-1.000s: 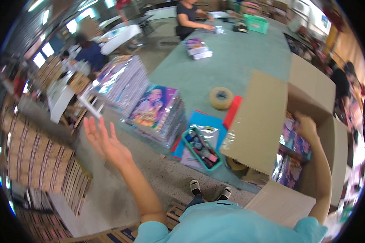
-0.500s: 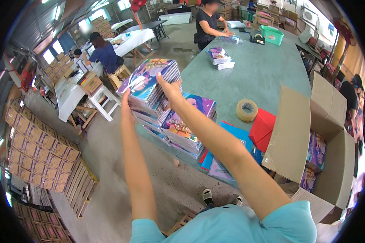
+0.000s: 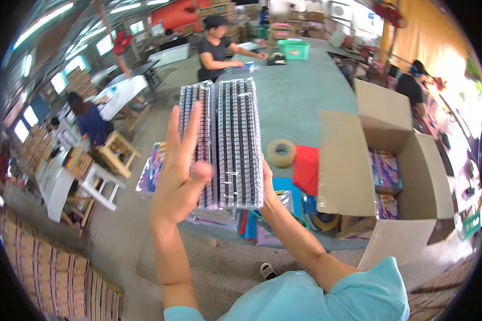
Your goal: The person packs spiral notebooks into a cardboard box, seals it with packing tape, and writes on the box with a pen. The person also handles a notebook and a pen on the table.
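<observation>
Two bundles of spiral notebooks in clear wrap stand side by side before me, their coil bindings facing me: the right bundle of notebooks [image 3: 239, 144] and the left bundle of notebooks [image 3: 213, 139]. Against the right one's lower right side is my right hand [image 3: 268, 179], mostly hidden behind the bundle, its fingers out of sight as it supports the load. My left hand [image 3: 179, 179] is spread in front of the left bundle, fingers stretched and thumb out, partly covering its coils. Behind it, colourful notebooks [image 3: 154, 168] lie at the table's left edge.
On the green table [image 3: 300, 85] are a tape roll [image 3: 281, 153], a red sheet [image 3: 306, 171] and blue folders [image 3: 288, 187]. An open carton [image 3: 343, 166] holding notebooks stands at right. A co-worker [image 3: 214, 51] works at the table's far left, near a green basket [image 3: 293, 50].
The notebooks have been lifted off the pile, moved right and turned so their coils face me. My left hand's fingers have spread; my right hand has shifted to the right side. My view has swung right.
</observation>
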### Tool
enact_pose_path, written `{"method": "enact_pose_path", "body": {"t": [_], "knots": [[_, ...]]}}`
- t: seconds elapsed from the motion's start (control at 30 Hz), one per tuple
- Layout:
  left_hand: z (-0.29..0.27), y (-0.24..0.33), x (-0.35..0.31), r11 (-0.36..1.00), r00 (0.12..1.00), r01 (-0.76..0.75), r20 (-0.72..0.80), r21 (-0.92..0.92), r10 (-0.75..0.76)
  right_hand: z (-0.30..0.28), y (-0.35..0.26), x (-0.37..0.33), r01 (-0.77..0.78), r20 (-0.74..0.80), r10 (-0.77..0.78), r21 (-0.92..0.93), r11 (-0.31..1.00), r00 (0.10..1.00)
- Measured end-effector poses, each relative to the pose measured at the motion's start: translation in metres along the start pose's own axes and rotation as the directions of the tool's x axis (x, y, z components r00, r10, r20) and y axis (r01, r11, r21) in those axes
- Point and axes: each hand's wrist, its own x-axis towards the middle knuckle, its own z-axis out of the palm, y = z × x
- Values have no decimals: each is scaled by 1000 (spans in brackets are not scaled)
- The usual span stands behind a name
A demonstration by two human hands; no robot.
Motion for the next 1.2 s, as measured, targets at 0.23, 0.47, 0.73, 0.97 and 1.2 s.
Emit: {"method": "enact_pose_path", "body": {"t": [0.23, 0.47, 0.73, 0.97, 1.2], "knots": [[55, 48, 45, 591, 994, 101, 61, -800, -88, 95, -136, -117, 561, -23, -578, -213, 800, 816], [198, -25, -52, -337, 926, 148, 250, -930, -284, 118, -277, -281, 348, 39, -924, -932, 103, 380], [196, 18, -72, -254, 771, 152, 275, -955, -574, -28, -397, -306, -286, -590, -580, -797, 533, 562], [184, 85, -100, -172, 584, 72, 181, -982, -791, -186, -387, -283, -470, -878, 17, -272, -839, 478], [241, 187, -30, -110, 723, 198, 221, -974, -655, -51, -416, -240, -188, -195, -101, -979, 74, 976]]}}
